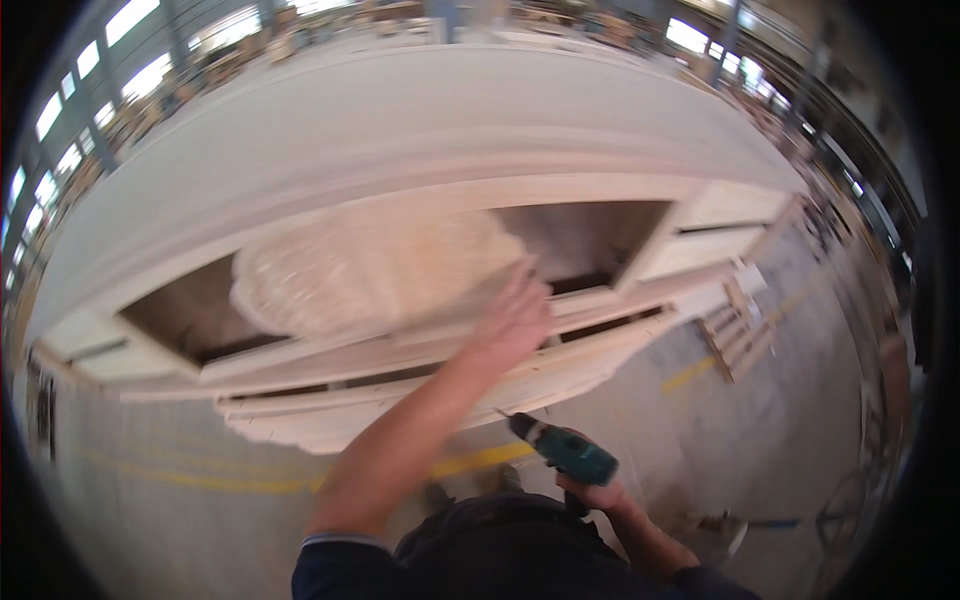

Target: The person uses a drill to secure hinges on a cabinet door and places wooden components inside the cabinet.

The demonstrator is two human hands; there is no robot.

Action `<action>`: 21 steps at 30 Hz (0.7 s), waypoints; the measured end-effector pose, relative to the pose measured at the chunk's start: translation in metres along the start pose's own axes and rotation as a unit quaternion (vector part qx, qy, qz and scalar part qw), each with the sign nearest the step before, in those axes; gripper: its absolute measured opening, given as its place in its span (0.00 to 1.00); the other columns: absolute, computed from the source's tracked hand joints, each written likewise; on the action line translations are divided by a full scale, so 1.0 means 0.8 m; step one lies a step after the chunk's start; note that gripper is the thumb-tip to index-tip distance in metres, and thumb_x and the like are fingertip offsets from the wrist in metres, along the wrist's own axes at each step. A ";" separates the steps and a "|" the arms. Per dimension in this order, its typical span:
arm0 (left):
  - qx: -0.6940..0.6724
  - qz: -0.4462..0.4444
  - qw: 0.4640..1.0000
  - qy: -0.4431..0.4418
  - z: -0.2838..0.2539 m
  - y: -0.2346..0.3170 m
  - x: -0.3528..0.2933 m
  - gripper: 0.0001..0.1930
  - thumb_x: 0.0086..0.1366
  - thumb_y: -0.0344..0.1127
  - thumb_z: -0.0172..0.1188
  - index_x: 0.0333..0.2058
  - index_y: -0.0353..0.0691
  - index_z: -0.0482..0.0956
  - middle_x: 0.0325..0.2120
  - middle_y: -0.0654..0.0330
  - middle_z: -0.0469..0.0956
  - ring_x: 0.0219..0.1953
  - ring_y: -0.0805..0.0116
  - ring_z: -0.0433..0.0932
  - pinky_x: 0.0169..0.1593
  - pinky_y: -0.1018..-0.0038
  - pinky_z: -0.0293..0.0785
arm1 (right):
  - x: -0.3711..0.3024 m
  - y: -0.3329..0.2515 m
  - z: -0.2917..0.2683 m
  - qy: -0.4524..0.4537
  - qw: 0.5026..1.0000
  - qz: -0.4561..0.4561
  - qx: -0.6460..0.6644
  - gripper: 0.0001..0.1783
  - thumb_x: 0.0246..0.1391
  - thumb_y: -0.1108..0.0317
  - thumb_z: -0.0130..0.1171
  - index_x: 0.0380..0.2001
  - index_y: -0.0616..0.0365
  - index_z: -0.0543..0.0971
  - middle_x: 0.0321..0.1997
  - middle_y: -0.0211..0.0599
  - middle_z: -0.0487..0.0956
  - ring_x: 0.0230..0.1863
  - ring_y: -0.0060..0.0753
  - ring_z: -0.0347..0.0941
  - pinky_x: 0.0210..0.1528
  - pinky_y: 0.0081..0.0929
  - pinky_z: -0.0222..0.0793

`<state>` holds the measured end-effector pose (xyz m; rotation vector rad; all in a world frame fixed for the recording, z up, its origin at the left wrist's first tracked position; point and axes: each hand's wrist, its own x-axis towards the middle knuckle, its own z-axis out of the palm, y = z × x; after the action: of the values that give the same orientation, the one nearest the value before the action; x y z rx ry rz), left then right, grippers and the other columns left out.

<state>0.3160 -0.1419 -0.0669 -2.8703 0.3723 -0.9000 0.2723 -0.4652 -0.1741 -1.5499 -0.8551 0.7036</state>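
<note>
A long, unfinished wooden cabinet (430, 187) stretches across the view in front of me. In its front opening sits a pale wooden panel (400, 265) with a wavy outline and a carved-looking left part. My left hand (515, 312) reaches to the panel's lower right edge, its fingers stretched and seemingly touching it; motion blurs the contact. Low by my body, my right hand (598, 492) is closed round the handle of a green and black cordless drill (572, 452). A thin bit (503, 412) points from its chuck toward the cabinet, apart from the wood.
Dark open compartments (590, 240) flank the panel. Below the opening, a wavy-edged wooden base (330, 425) juts toward me. A small slatted wooden pallet (738, 335) lies on the concrete floor at the right, near yellow floor lines (270, 486). Wheeled equipment (845, 515) stands at lower right.
</note>
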 end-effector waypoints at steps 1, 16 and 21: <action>0.006 0.005 0.997 0.080 -0.020 -0.005 -0.014 0.08 0.52 0.27 0.60 0.33 0.35 0.83 0.39 0.49 0.82 0.49 0.56 0.78 0.75 0.51 0.57 | 0.009 -0.009 0.010 -0.001 0.999 0.012 0.036 0.38 0.52 0.74 0.67 0.68 0.61 0.68 0.62 0.43 0.78 0.60 0.36 0.75 0.65 0.36 0.70; -0.585 -0.335 0.735 0.080 -0.101 0.018 0.076 0.25 0.72 0.31 0.60 0.64 0.30 0.67 0.59 0.47 0.75 0.61 0.61 0.75 0.61 0.67 0.77 | 0.002 -0.011 0.013 0.096 0.993 -0.012 0.069 0.40 0.50 0.72 0.69 0.68 0.60 0.69 0.64 0.42 0.77 0.63 0.36 0.75 0.67 0.35 0.68; -0.802 -0.345 0.478 0.097 -0.085 0.022 0.121 0.34 0.73 0.43 0.60 0.67 0.27 0.57 0.68 0.40 0.62 0.70 0.47 0.64 0.73 0.49 0.62 | -0.004 0.011 0.002 0.128 0.988 -0.007 0.083 0.42 0.49 0.73 0.69 0.69 0.61 0.68 0.63 0.44 0.78 0.62 0.32 0.75 0.65 0.33 0.69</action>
<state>0.3499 -0.1864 0.0387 -4.9332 -0.2351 -1.4904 0.2706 -0.4674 -0.1834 -1.4462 -0.6003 0.5360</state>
